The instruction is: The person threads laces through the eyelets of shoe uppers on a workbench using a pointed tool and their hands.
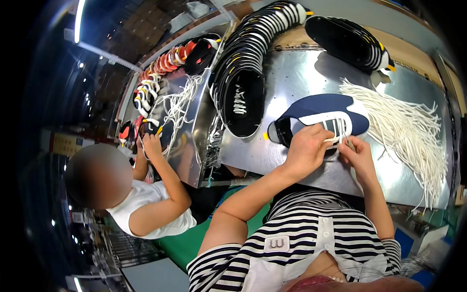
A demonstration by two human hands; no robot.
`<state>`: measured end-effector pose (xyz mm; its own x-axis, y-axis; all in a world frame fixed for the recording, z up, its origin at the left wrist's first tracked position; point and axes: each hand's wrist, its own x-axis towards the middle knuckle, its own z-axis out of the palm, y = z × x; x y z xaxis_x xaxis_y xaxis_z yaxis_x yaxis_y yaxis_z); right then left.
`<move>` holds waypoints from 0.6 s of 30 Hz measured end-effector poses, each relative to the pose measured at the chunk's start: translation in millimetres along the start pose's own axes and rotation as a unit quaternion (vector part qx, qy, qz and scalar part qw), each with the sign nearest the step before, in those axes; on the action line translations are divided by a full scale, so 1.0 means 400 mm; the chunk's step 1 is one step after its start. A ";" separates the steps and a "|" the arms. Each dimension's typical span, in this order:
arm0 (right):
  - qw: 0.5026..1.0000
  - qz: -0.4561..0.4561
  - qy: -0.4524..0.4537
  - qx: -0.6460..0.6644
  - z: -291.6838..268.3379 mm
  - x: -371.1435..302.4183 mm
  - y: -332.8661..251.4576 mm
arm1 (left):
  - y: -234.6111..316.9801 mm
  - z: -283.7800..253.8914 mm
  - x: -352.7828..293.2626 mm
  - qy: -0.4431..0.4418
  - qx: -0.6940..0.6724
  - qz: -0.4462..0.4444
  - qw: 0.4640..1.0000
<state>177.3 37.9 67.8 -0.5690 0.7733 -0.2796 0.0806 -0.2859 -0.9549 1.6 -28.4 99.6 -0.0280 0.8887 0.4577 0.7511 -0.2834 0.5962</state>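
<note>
A navy and white shoe upper lies on the metal tabletop in front of me, its dark heel opening to the left and its toe to the right. My left hand is closed at the near edge of its eyelet rows, thumb and fingers pinching the upper there. Through the eyelets runs a white shoelace. Close by on the right, my right hand pinches the lace between thumb and forefinger. The fingertips partly cover the lace ends and the near eyelets.
Loose white shoelaces spread over the table's right side. A long curved row of nested dark uppers stands left, another stack at the back. Leftward, a co-worker in a white top handles pieces at an adjoining metal table holding red and black uppers.
</note>
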 end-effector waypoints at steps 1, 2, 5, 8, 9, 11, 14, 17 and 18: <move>0.998 0.022 -0.034 0.046 0.010 -0.025 0.003 | 0.000 -0.007 -0.011 0.003 0.010 0.004 1.000; 0.993 0.047 -0.064 0.092 0.015 -0.040 0.015 | -0.009 -0.016 -0.016 0.005 0.027 0.004 1.000; 0.975 0.046 -0.206 -0.071 0.011 -0.077 0.073 | -0.058 -0.019 -0.011 0.028 0.085 0.037 0.995; 0.976 -0.088 -0.162 -0.115 -0.025 -0.003 0.150 | -0.160 0.054 0.015 -0.067 0.089 -0.031 0.993; 0.988 -0.025 -0.127 -0.081 -0.038 0.017 0.128 | -0.189 0.094 -0.002 -0.097 0.090 -0.042 0.990; 0.989 -0.128 -0.075 0.002 -0.061 0.108 0.115 | -0.212 0.129 0.034 -0.129 0.072 -0.072 0.986; 0.987 -0.129 0.043 -0.085 -0.085 0.187 0.109 | -0.210 0.164 0.060 -0.151 0.073 -0.087 0.982; 0.977 -0.168 0.061 -0.119 -0.096 0.229 0.134 | -0.203 0.167 0.074 -0.169 0.029 -0.137 0.976; 0.977 -0.170 0.062 -0.110 -0.096 0.237 0.137 | -0.203 0.167 0.081 -0.174 0.011 -0.144 0.974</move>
<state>159.2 117.5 -14.9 -0.4905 0.8693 0.0616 0.0854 0.1183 -0.9893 -16.4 47.6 22.2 -0.0166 0.9997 0.0206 0.7596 -0.0008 0.6504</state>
